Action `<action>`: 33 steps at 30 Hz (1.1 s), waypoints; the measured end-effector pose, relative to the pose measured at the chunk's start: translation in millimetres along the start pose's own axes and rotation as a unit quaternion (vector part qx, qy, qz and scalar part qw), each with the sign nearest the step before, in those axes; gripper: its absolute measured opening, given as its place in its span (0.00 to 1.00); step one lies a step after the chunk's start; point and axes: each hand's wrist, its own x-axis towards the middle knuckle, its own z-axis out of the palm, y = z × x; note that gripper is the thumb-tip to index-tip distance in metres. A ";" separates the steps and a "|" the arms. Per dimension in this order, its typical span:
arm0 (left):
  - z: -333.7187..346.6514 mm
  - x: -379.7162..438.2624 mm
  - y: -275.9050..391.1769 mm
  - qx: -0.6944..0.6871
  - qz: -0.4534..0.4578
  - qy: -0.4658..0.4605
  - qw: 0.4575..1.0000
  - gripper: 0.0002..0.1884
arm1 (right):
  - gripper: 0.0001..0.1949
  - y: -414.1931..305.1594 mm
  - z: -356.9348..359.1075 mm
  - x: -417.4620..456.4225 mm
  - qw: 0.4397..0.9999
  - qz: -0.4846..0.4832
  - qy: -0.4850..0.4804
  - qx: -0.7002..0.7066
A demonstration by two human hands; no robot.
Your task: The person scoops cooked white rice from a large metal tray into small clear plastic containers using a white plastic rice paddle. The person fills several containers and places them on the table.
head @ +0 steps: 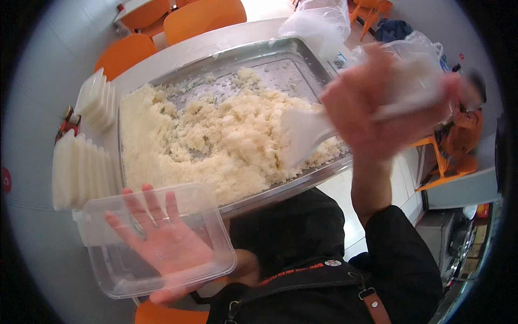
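My left hand [174, 247] is under a clear plastic food container [117, 279], its spread fingers and palm showing through the bottom. The container is empty and sits by the near left corner of a large metal tray [279, 67]. Cooked rice [243, 125] is heaped across much of this tray, with bare metal showing at the far right. My right hand [372, 109], blurred, grips a white rice paddle [301, 135] above the tray's right side. The paddle's blade is over the rice; whether it touches cannot be made out.
Stacked plastic containers [83, 174] stand left of the tray, with another stack [97, 101] behind. A plastic bag [319, 24] lies at the table's far edge. Orange chairs [204, 20] line the far side. Another person [465, 129] is at the far right.
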 end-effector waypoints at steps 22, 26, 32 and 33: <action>34.7 -27.8 -11.0 -0.126 -0.230 -0.088 0.961 0.58 | 0.19 -14.8 -113.4 -135.7 0.779 -0.237 0.578 -0.047; 35.7 -21.8 -10.5 -0.149 -0.266 -0.115 0.946 0.58 | 0.16 12.9 -115.4 -128.1 0.782 -0.199 0.587 -0.067; 34.9 -19.6 -3.1 -0.036 -0.242 -0.123 0.962 0.60 | 0.15 68.7 -69.6 -152.4 0.806 -0.071 0.587 -0.025; 29.6 -20.0 1.0 -0.001 -0.223 -0.128 0.966 0.61 | 0.16 67.6 -67.0 -159.2 0.819 -0.048 0.570 -0.044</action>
